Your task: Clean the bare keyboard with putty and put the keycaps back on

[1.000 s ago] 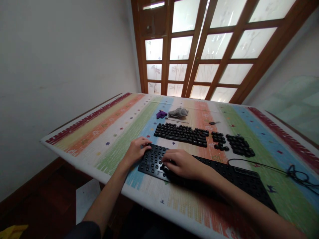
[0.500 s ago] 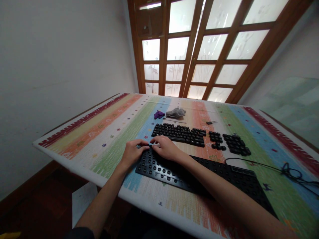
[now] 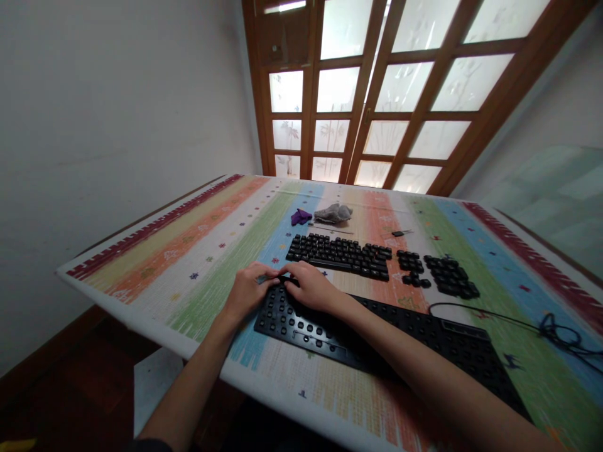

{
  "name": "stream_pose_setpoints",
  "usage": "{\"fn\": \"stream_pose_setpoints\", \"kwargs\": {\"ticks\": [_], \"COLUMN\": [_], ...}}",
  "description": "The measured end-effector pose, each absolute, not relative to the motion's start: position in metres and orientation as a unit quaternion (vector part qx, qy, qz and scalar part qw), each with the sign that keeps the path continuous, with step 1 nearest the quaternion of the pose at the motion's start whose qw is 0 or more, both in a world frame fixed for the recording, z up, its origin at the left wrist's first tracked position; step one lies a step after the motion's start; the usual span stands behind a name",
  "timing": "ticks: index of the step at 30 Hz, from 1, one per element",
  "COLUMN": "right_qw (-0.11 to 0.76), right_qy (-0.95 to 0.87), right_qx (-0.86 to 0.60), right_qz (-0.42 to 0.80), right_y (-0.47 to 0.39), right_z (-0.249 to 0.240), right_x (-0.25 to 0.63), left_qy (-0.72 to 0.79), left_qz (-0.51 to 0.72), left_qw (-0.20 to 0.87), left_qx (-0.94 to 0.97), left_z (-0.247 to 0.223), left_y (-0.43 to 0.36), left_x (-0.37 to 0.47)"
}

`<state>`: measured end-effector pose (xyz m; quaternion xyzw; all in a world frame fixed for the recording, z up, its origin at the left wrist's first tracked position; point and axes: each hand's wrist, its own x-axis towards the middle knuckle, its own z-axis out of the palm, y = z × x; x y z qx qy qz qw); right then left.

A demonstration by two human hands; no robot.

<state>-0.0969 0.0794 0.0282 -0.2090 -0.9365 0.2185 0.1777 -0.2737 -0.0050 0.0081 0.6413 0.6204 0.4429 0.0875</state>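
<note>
A black keyboard base (image 3: 301, 329) with its keycaps off lies along the front of the table, rows of small key stems showing. At its far left corner, my left hand (image 3: 249, 290) has thumb and fingertips pinched together. My right hand (image 3: 311, 287) reaches across the base to the same corner, its fingers curled and the tips close to those of my left. A dark bit shows between the fingertips; whether it is the base's edge or a small loose piece, I cannot tell. My right forearm hides the middle of the base.
Loose black keycaps (image 3: 339, 254) lie in keyboard order behind the base, with a number-pad group (image 3: 450, 276) farther right. Beyond them are a purple cloth (image 3: 301, 217), a grey cloth (image 3: 333, 213), a thin stick (image 3: 332, 230) and a small black tool (image 3: 399, 233). A cable (image 3: 560, 333) coils at right.
My hands stay at the same corner, with fingertips slightly shifted and a dark edge now showing between them. The camera view has moved slightly.
</note>
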Motion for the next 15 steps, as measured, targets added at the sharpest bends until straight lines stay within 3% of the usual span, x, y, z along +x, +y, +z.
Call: {"fn": "stream_pose_setpoints", "kwargs": {"ticks": [15], "right_qw": [0.117], "right_qy": [-0.971], "right_qx": [-0.172], "right_qz": [0.116], "right_y": [0.072], "right_z": [0.04], "right_x": [-0.1], "left_qy": [0.602], "left_qz": [0.4], "left_qw": [0.035], "left_qx": [0.69], "left_z": [0.017], "left_y": [-0.009], "left_x": [-0.273]}}
